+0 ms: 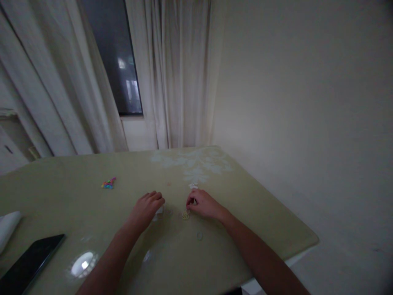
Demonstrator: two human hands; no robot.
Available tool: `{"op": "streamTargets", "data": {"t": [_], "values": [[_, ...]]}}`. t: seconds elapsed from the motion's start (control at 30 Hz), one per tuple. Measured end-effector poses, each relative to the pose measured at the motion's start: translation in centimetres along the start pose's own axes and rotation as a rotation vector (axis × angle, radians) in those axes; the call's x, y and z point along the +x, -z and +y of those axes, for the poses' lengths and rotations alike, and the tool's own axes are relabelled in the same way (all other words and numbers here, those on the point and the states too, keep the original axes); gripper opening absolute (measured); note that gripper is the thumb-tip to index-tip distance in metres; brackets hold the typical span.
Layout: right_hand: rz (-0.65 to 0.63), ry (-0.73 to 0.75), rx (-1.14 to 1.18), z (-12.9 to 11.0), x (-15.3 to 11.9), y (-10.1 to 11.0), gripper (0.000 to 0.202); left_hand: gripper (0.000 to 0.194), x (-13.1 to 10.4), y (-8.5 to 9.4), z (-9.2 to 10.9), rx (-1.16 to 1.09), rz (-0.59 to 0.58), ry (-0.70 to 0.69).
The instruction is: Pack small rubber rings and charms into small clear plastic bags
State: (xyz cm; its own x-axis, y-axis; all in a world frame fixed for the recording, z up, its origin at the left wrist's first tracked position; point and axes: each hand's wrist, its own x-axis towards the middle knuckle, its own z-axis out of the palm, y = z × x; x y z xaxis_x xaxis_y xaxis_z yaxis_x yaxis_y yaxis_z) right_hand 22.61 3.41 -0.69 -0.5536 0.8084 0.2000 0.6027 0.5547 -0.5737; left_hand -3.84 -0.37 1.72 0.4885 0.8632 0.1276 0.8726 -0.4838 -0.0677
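My left hand (147,209) rests low over the table with its fingers curled down. Beside its fingertips shows a small whitish piece (159,210), partly covered by the hand; its kind is unclear. My right hand (202,203) pinches thumb and forefinger together just above a small yellow coiled or ring-shaped piece (185,215). Whatever lies in that pinch is too small to make out. Close behind the right hand sits a small white piece (193,186). A pale small ring (199,236) lies nearer to me, apart from both hands.
Several bright, multicoloured small pieces (108,183) form a pile at the left back. A dark flat device (32,264) and a white object (8,227) lie at the left edge. The greenish table (245,213) meets a wall (301,123) on the right; curtains (184,73) hang behind.
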Motion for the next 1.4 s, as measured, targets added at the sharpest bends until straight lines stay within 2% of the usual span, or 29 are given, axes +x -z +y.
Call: {"op": "streamTargets", "data": {"t": [0.2, 0.4, 0.53, 0.6, 0.67, 0.77, 0.87, 1.03, 1.27, 1.4], "values": [[-0.025, -0.019, -0.083, -0.3, -0.3, -0.4, 0.003, 0.029, 0.2, -0.7, 0.7, 0.051, 0.023, 0.008], [-0.029, -0.008, -0.123, -0.3, -0.5, -0.6, 0.003, 0.030, 0.0, -1.3, 0.1, -0.029, 0.097, 0.051], [0.052, 0.011, -0.025, -0.4, -0.2, -0.2, 0.003, 0.021, 0.2, -1.2, 0.2, -0.340, 0.314, 0.105], [0.131, 0.034, 0.110, -0.8, 0.0, 0.1, 0.001, 0.018, 0.3, -1.1, 1.0, -0.565, 0.418, 0.072], [0.210, 0.061, 0.220, -1.4, 0.1, 0.2, 0.004, 0.015, 0.4, -0.8, 2.0, -0.755, 0.456, 0.031], [0.273, 0.098, 0.291, -2.6, 0.0, 0.0, 0.007, 0.013, 0.5, -0.6, 3.3, -0.913, 0.447, 0.037], [0.281, 0.128, 0.327, -3.5, -0.3, -0.2, 0.008, 0.013, 0.5, -0.6, 3.9, -0.996, 0.452, 0.080], [0.325, 0.141, 0.333, -3.9, -0.4, -0.6, 0.006, 0.016, 0.5, -0.8, 3.5, -1.112, 0.421, 0.105], [0.428, 0.149, 0.217, -3.9, -0.6, -0.5, 0.003, 0.012, 0.4, -1.0, 2.9, -1.127, 0.386, 0.031], [0.455, 0.148, 0.205, -4.0, -0.7, -0.4, 0.002, 0.012, 0.5, -1.0, 3.1, -1.168, 0.383, 0.046]]}}
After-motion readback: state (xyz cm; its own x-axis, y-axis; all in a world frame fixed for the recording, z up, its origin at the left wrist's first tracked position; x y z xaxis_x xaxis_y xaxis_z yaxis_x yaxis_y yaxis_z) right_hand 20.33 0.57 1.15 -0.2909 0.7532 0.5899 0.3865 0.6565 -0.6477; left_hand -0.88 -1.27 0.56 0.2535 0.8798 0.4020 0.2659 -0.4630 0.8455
